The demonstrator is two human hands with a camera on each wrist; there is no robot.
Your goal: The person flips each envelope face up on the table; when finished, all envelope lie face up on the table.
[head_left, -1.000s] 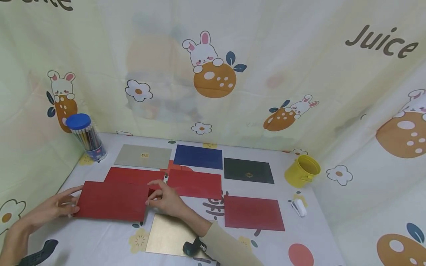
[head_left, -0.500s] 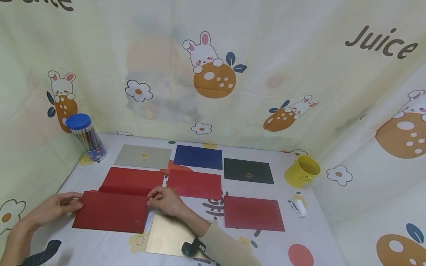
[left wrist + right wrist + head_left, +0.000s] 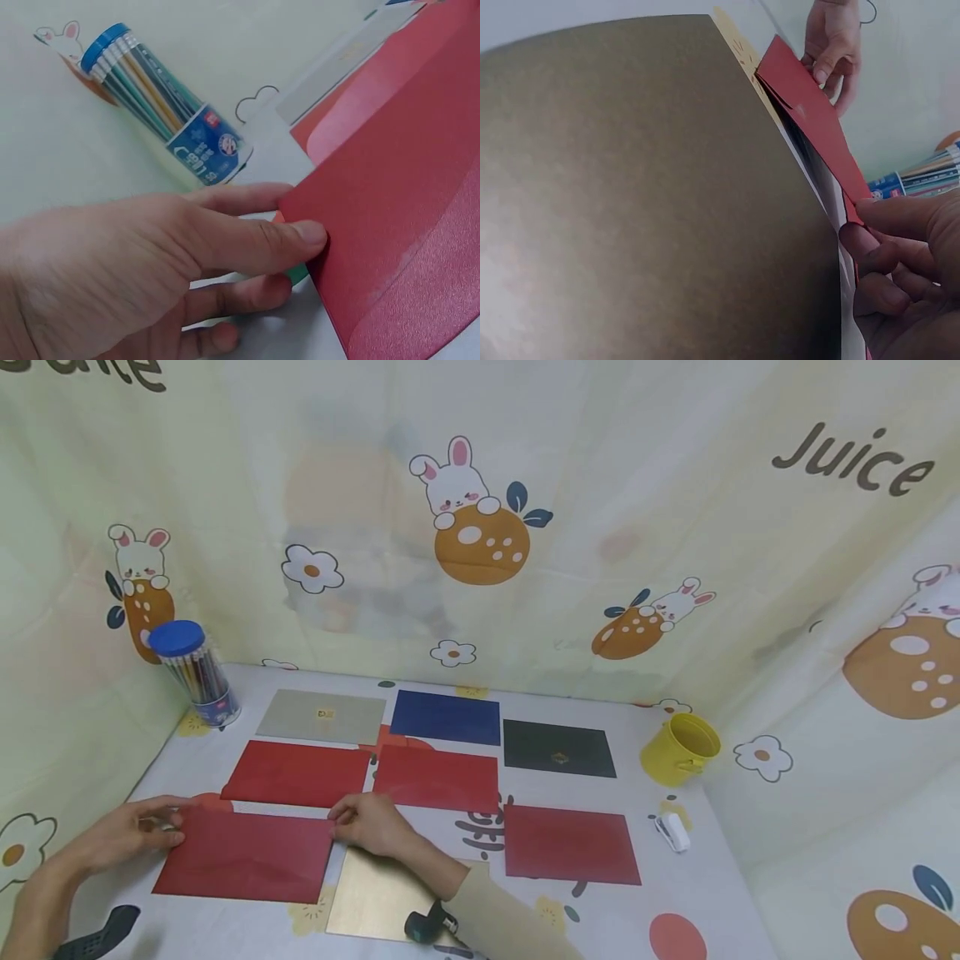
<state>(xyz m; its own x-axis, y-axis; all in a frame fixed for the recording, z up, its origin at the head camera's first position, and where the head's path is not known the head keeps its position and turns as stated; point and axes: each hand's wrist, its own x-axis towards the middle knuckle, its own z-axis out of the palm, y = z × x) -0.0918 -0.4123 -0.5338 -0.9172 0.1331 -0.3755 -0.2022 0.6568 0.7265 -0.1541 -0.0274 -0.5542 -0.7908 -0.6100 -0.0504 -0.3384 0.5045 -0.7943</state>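
Observation:
A dark red envelope hangs low over the front left of the table, stretched between both hands. My left hand pinches its left edge, thumb on top, as the left wrist view shows. At the upper right corner, my right hand grips it between thumb and fingers. Seen from the right wrist, the red envelope is tilted and its layers part slightly at one corner. A gold envelope lies partly under the right forearm. Just behind the held one lies another red envelope.
More red envelopes lie to the right. Along the back are a grey envelope, a blue one and a dark green one. A pencil tub stands back left; a yellow bucket and small white stapler sit right.
Both hands have brought the held red envelope down and toward the front, off the red envelope behind it, which now shows whole. The others have stayed in place.

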